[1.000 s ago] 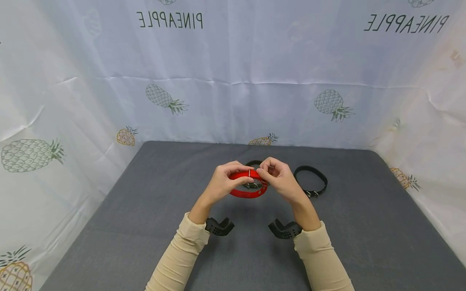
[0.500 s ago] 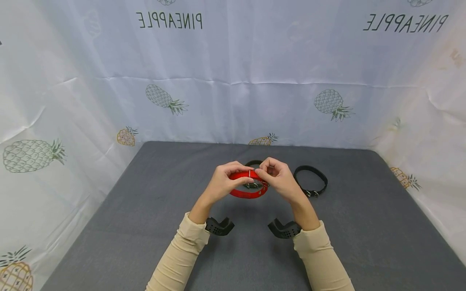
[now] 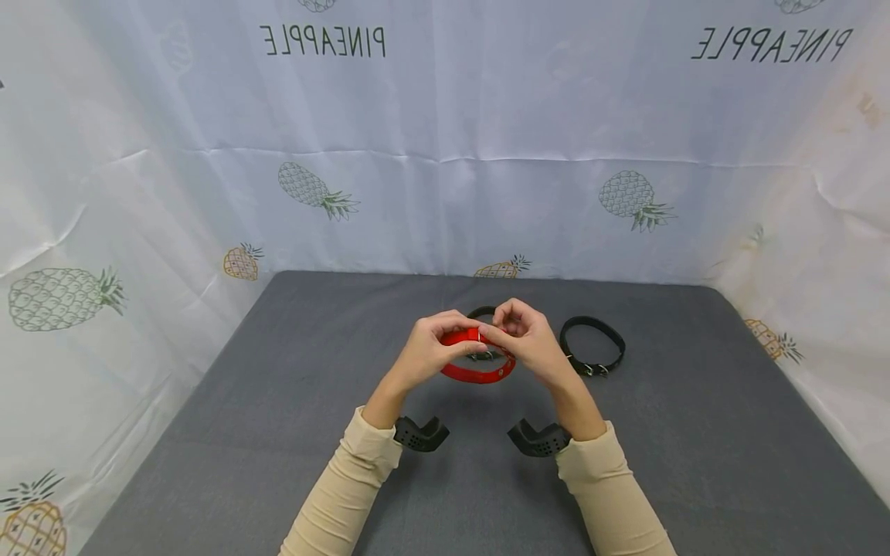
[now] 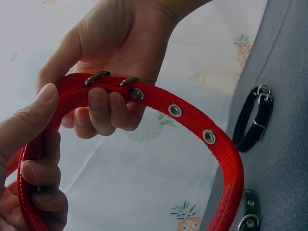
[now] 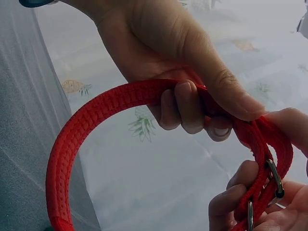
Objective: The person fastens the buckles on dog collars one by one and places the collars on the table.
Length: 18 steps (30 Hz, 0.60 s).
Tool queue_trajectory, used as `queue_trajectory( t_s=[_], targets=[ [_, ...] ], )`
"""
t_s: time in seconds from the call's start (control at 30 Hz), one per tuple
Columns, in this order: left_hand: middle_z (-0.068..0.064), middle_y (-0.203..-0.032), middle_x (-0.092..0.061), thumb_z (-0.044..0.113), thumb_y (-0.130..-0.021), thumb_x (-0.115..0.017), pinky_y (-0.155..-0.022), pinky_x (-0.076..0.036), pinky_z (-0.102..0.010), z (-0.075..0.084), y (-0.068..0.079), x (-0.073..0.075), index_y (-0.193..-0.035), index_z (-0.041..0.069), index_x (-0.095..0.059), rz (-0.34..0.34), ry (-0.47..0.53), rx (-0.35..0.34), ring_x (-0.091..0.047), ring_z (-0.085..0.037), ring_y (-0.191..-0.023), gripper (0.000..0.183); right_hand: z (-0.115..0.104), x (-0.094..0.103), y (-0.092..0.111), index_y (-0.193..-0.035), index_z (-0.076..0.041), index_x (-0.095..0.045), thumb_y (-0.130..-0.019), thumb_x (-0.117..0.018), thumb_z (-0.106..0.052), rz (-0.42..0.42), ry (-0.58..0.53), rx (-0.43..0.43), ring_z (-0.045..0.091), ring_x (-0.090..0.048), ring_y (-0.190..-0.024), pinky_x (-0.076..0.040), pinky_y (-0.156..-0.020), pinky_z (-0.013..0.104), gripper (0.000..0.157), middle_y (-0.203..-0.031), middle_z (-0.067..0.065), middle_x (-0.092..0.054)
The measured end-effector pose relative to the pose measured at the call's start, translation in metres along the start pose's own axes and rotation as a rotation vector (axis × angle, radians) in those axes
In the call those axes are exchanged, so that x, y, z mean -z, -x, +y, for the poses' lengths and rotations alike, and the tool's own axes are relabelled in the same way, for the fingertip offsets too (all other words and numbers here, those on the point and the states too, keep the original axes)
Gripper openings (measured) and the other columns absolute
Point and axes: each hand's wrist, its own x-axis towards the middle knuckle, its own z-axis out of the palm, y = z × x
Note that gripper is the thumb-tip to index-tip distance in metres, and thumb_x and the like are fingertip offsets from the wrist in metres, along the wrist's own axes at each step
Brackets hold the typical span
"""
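Note:
Both hands hold a red collar [image 3: 480,376] over the table. My left hand [image 3: 434,345] pinches its upper band between thumb and fingers, and my right hand [image 3: 524,333] grips the band just to the right. In the left wrist view a metal buckle [image 4: 97,78] and a second metal loop [image 4: 130,81] sit by the right fingers, and the strap carries metal eyelets [image 4: 175,110]. The right wrist view shows the strap bunched in a small fold [image 5: 279,137] near the buckle, with both thumbs close together. The right fingers partly cover the buckle end.
A black collar [image 3: 592,369] lies on the grey table [image 3: 278,432] to the right. Behind the hands lies a dark green collar [image 4: 251,202], partly covered by them. Wrist cameras [image 3: 420,435] sit on both wrists. A pineapple-print curtain [image 3: 445,208] hangs behind the table.
My right hand has shifted slightly left, its thumb now closer to the left fingers and the metal loop. The red collar has tipped and dropped a little. The other collars have not moved.

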Motion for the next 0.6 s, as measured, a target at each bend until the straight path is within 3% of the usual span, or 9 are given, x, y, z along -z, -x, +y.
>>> queue_trajectory(
  t_s=[0.17, 0.3, 0.43, 0.6],
  targets=[
    [-0.020, -0.096, -0.068, 0.003, -0.082, -0.074, -0.069, -0.056, -0.021, 0.0014, 0.0000, 0.0003, -0.105, -0.002, -0.071, 0.012, 0.028, 0.003, -0.064, -0.005, -0.075, 0.024, -0.0001, 0.0013, 0.0000, -0.096, -0.004, -0.050, -0.096, -0.058, -0.014, -0.007, 0.040, -0.055, 0.011, -0.044, -0.059, -0.042, -0.056, 0.025, 0.013, -0.069, -0.004, -0.050],
    [-0.023, -0.096, -0.067, 0.002, -0.083, -0.073, -0.070, -0.058, -0.026, 0.0021, 0.0000, 0.0019, -0.107, -0.003, -0.070, 0.020, 0.056, -0.001, -0.067, -0.005, -0.075, 0.025, -0.0005, 0.0038, 0.0004, -0.102, 0.000, -0.055, -0.101, -0.051, -0.025, -0.050, 0.093, -0.115, 0.012, -0.050, -0.065, -0.047, -0.063, 0.028, 0.025, -0.074, -0.002, -0.054],
    [-0.024, -0.098, -0.067, 0.002, -0.083, -0.072, -0.070, -0.060, -0.032, 0.0028, -0.0004, 0.0032, -0.107, -0.004, -0.069, 0.021, 0.071, 0.006, -0.068, -0.001, -0.075, 0.025, -0.0015, 0.0061, 0.0002, -0.102, 0.004, -0.058, -0.103, -0.045, -0.030, -0.100, 0.108, -0.120, 0.016, -0.054, -0.066, -0.050, -0.066, 0.031, 0.037, -0.072, -0.004, -0.056],
    [-0.023, -0.100, -0.067, 0.008, -0.084, -0.073, -0.073, -0.060, -0.031, 0.0028, -0.0007, 0.0052, -0.106, -0.003, -0.070, 0.037, 0.074, 0.024, -0.071, -0.016, -0.078, 0.026, -0.0028, 0.0064, 0.0002, -0.100, 0.011, -0.055, -0.104, -0.041, -0.032, -0.126, 0.093, -0.115, 0.013, -0.054, -0.066, -0.051, -0.067, 0.029, 0.045, -0.074, -0.006, -0.056]
  ],
)
